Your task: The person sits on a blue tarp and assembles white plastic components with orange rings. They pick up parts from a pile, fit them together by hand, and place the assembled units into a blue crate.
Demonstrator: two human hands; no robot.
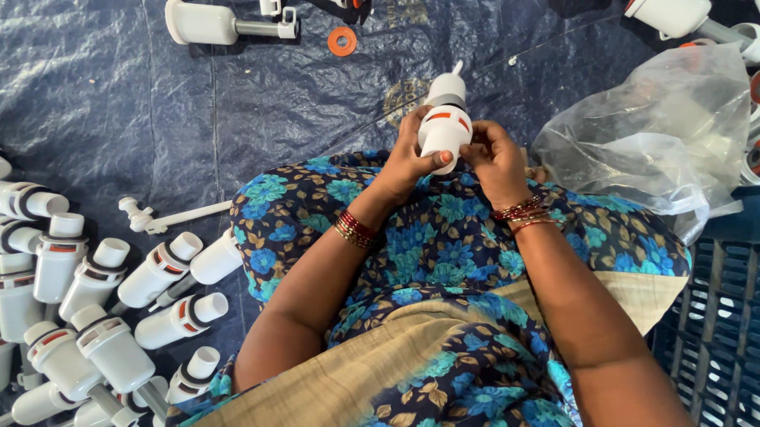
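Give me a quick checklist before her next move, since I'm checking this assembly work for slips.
1. Both hands on the piece: left hand and right hand grip the white plastic fitting: ok.
2. Orange band seated on the fitting: partly hidden: cannot tell.
3. Spare orange ring within sight on the blue tarp: ok.
4. Pile of white fittings beside her left knee: ok.
5. Clear plastic bag contents: cannot tell.
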